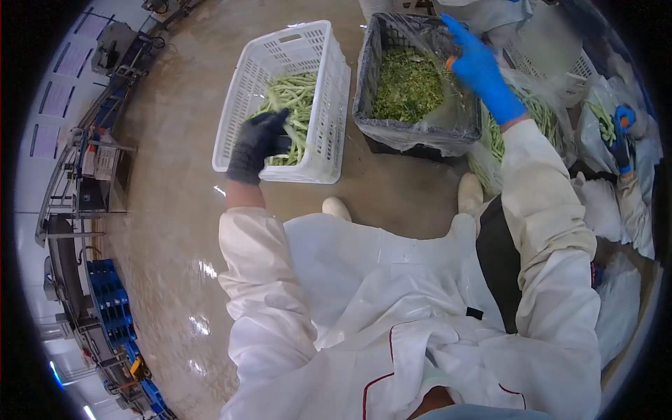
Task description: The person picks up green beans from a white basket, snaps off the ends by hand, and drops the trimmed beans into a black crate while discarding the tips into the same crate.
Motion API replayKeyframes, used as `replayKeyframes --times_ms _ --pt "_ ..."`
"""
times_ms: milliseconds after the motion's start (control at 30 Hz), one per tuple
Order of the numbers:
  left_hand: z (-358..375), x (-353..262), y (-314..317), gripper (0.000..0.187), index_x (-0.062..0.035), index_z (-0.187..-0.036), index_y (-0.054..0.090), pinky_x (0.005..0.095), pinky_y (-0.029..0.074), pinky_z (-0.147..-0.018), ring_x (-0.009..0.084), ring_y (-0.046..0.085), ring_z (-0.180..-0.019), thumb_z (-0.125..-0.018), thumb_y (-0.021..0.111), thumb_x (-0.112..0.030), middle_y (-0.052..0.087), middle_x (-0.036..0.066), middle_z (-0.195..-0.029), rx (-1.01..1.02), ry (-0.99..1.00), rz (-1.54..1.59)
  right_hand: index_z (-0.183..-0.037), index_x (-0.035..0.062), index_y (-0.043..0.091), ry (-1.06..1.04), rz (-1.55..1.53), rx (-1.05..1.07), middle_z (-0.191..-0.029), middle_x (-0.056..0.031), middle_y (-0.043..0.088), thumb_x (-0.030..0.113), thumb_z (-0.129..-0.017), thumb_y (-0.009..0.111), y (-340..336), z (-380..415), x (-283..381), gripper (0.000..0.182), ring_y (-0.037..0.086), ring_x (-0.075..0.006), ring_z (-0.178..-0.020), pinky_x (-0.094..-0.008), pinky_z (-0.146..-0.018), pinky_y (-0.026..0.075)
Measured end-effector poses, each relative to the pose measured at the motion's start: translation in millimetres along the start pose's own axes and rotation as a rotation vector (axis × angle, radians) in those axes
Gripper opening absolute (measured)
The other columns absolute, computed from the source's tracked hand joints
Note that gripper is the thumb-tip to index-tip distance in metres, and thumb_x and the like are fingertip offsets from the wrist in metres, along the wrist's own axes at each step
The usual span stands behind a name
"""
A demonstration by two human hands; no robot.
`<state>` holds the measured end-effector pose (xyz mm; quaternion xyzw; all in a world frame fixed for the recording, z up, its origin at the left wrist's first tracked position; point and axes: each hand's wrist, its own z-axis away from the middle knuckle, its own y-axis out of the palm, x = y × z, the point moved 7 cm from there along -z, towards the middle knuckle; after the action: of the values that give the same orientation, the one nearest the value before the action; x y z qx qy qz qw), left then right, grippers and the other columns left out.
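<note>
My left hand [260, 145], in a black glove, is inside the white plastic crate [325, 115], just over a heap of green beans [297, 101]. Its thumb and fingers are apart, with beans showing in the gap. My right hand [483, 73], gloved in blue, hovers above the right side of a dark crate [362, 98] lined with clear plastic. The index finger points out, and the other fingers curl around a small orange object [450, 63] whose full shape is hidden. Chopped green trimmings [406, 87] fill the dark crate.
Bagged green beans [535, 115] lie right of the dark crate. At the far right, a co-worker's blue-gloved hand [623, 119] is near more beans. Machinery [77, 266] and blue crates [112, 301] line the left side. The floor [175, 140] looks wet.
</note>
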<state>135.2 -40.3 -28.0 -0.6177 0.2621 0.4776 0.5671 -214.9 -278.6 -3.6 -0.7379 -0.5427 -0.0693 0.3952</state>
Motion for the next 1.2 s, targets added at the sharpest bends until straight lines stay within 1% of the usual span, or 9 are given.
replayKeyframes --times_ms 67,167,333,400,500,600,733,1000,1200 --pt "-0.9 37.0 -51.8 0.061 0.0094 -0.118 0.056 0.0281 0.051 -0.052 0.0143 0.062 -0.056 -0.082 0.073 -0.038 0.065 0.015 -0.080 -0.440 -0.546 -0.310 -0.125 0.0137 0.061 0.098 0.166 0.132 -0.117 -0.0198 0.063 0.012 -0.077 0.065 17.0 14.7 -15.5 0.049 0.061 -0.0373 -0.104 -0.0460 -0.092 0.048" --pt "-2.5 53.1 -72.7 0.074 0.0112 -0.118 0.054 0.0296 0.049 -0.050 0.0155 0.060 -0.052 -0.075 0.078 -0.044 0.065 0.015 -0.079 -0.622 -0.356 0.132 -0.123 0.0156 0.064 0.170 0.179 0.289 -0.106 -0.0171 0.067 0.019 -0.079 0.065 7.8 12.4 -7.5 0.043 0.064 -0.0352 -0.097 -0.0445 -0.087 0.050" --pt "-1.2 12.8 -65.6 0.054 0.0063 -0.113 0.058 0.0270 0.048 -0.053 0.0161 0.061 -0.057 -0.083 0.072 -0.037 0.065 0.012 -0.081 -0.663 -0.119 0.072 -0.113 0.0151 0.070 0.231 0.032 0.268 -0.088 -0.0117 0.071 0.028 -0.087 0.059 -30.6 -9.5 -22.2 0.032 0.069 -0.0240 -0.080 -0.0384 -0.075 0.053" --pt "4.2 -3.2 -52.3 0.034 0.0011 -0.105 0.064 0.0277 0.051 -0.055 0.0164 0.063 -0.060 -0.090 0.067 -0.030 0.065 0.010 -0.086 -0.647 -0.044 0.083 -0.110 0.0090 0.069 0.212 -0.047 0.190 -0.086 -0.0100 0.071 0.020 -0.086 0.058 -61.8 -13.0 -17.2 0.028 0.065 -0.0159 -0.070 -0.0319 -0.069 0.052" --pt "6.8 -16.4 -35.8 0.040 0.0053 -0.115 0.059 0.0241 0.048 -0.058 0.0109 0.059 -0.066 -0.090 0.067 -0.025 0.065 0.008 -0.087 -0.592 0.038 0.092 -0.102 -0.0020 0.069 0.312 -0.213 0.097 -0.082 -0.0044 0.068 0.011 -0.087 0.061 -112.3 -3.1 -42.7 0.021 0.059 -0.0100 -0.067 -0.0266 -0.064 0.049" --pt "8.6 -23.8 -14.2 0.040 0.0052 -0.122 0.057 0.0247 0.052 -0.067 0.0107 0.060 -0.083 -0.093 0.064 -0.021 0.065 0.008 -0.101 -0.514 0.048 0.064 -0.116 0.0110 0.068 0.439 -0.138 0.055 -0.088 -0.0106 0.072 0.026 -0.088 0.057 -142.4 56.3 -143.6 0.033 0.066 -0.0178 -0.069 -0.0342 -0.070 0.052" --pt "8.6 -29.8 15.9 0.042 0.0048 -0.129 0.053 0.0254 0.052 -0.073 0.0120 0.061 -0.091 -0.094 0.062 -0.017 0.064 0.009 -0.108 -0.371 -0.032 -0.062 -0.092 0.0064 0.074 0.894 0.129 0.100 -0.083 -0.0136 0.071 0.026 -0.083 0.061 -138.9 196.0 -266.2 0.025 0.068 -0.0222 -0.071 -0.0362 -0.071 0.053" --pt "-0.8 -32.1 81.0 0.040 0.0033 -0.131 0.052 0.0243 0.050 -0.073 0.0097 0.058 -0.082 -0.094 0.060 -0.010 0.064 0.007 -0.109 -0.170 -0.147 -0.234 -0.080 0.0042 0.071 0.818 0.485 0.521 -0.090 -0.0208 0.069 0.028 -0.070 0.068 -52.2 305.0 -339.9 0.026 0.067 -0.0377 -0.085 -0.0460 -0.078 0.053" --pt "-9.1 -27.3 106.3 0.041 0.0030 -0.132 0.051 0.0232 0.049 -0.072 0.0082 0.056 -0.080 -0.094 0.059 -0.008 0.063 0.007 -0.112 -0.073 -0.157 -0.271 -0.142 0.0070 0.034 0.976 0.539 0.925 -0.114 -0.0203 0.065 0.039 -0.061 0.078 -8.2 339.1 -362.7 0.097 0.064 -0.0379 -0.101 -0.0495 -0.087 0.050"
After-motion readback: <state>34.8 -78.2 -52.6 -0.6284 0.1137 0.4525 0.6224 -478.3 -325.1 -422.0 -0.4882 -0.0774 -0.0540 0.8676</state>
